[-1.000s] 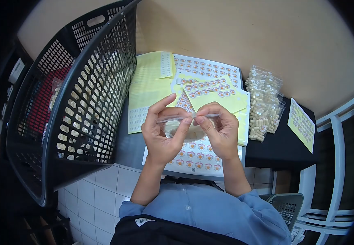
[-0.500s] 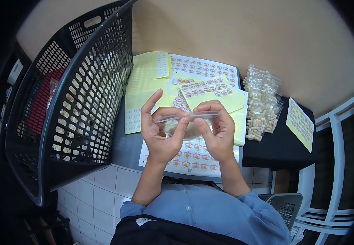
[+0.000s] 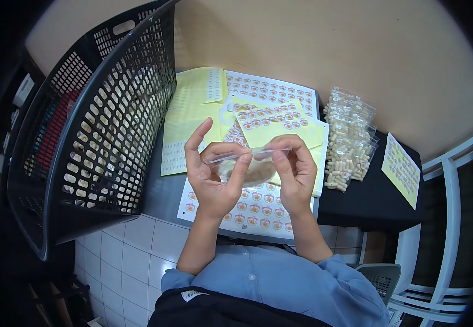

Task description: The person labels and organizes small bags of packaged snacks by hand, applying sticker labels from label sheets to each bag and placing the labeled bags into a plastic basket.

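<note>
Holding a bag (image 3: 258, 171) over a grey table (image 3: 159, 200); tiled floor (image 3: 136, 256) below.

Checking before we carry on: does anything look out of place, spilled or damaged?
Only one thing: the top yellow sheet lies askew beyond the held bag, its edges turned against the sheets around it. I see nothing spilled or damaged.
</note>
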A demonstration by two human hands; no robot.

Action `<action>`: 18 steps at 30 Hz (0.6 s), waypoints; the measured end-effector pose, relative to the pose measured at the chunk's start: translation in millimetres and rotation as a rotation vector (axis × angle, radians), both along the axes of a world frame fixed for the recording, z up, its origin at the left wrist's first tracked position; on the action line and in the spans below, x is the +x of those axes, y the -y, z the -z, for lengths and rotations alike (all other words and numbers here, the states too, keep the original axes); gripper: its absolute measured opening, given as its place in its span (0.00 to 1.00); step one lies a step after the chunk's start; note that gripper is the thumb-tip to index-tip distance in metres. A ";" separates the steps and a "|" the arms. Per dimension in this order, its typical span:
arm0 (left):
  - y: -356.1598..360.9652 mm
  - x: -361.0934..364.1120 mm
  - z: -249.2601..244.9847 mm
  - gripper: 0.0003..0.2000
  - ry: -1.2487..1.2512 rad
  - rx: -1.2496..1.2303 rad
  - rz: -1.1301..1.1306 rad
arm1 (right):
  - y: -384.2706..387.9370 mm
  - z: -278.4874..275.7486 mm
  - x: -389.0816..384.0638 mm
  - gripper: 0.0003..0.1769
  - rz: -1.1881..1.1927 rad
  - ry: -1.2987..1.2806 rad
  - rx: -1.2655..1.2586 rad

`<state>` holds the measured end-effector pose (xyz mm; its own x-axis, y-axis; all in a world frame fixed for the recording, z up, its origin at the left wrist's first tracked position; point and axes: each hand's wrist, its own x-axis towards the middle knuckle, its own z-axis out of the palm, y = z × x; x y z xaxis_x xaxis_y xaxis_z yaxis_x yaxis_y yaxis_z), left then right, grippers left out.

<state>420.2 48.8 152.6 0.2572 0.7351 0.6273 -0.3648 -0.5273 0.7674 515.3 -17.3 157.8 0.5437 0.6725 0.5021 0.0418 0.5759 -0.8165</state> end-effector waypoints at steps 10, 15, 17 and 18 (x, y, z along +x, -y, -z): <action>1.7 4.9 2.0 0.37 0.056 -0.045 -0.005 | 2.1 6.7 13.5 0.04 -0.004 0.022 0.007; -8.5 -2.3 4.4 0.38 0.039 0.009 -0.005 | 0.2 7.8 18.1 0.03 -0.034 -0.009 0.001; -10.0 -4.2 3.9 0.38 -0.016 0.008 -0.011 | -1.8 12.5 22.7 0.05 -0.024 0.041 0.004; -10.8 -5.1 4.1 0.38 -0.019 0.010 -0.010 | -3.1 11.5 24.1 0.07 -0.016 0.092 0.005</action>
